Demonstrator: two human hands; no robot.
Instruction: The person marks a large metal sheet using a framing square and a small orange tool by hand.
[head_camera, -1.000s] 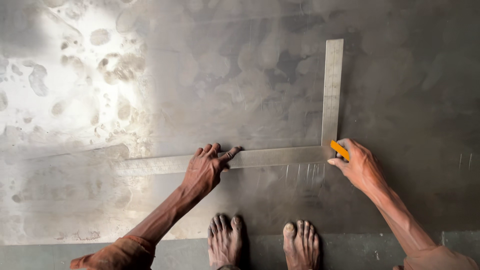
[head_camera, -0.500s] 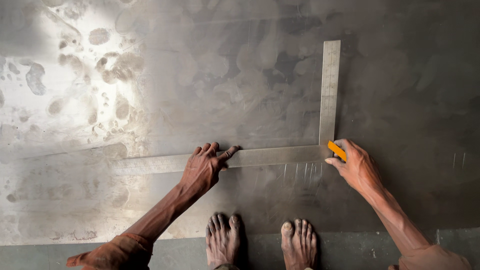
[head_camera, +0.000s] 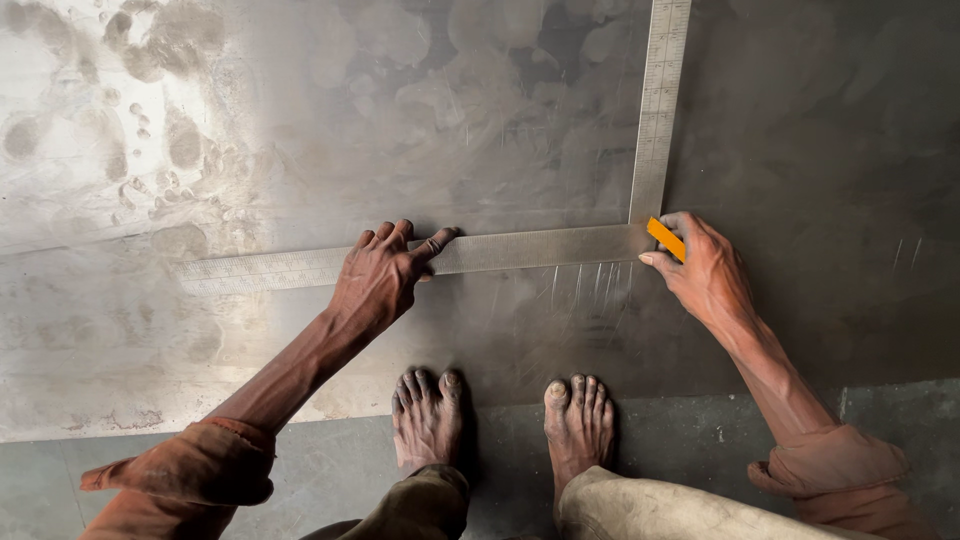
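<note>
square: steel L-shaped ruler (head_camera: 520, 250) flat on metal sheet, long arm running 9 to 3 o'clock, short arm up toward 12 at right end
marker: small orange tool (head_camera: 665, 238) at the square's corner, tip touching it
right hand: (head_camera: 705, 272) pinched on the orange tool, at 3 o'clock of corner
left hand: (head_camera: 380, 280) empty, fingers spread, pressing down on long arm
sheet: grey metal sheet (head_camera: 300, 130), smudged, scratch marks below corner
feet: bare feet (head_camera: 500, 425) at 6 o'clock, on sheet's near edge
</note>
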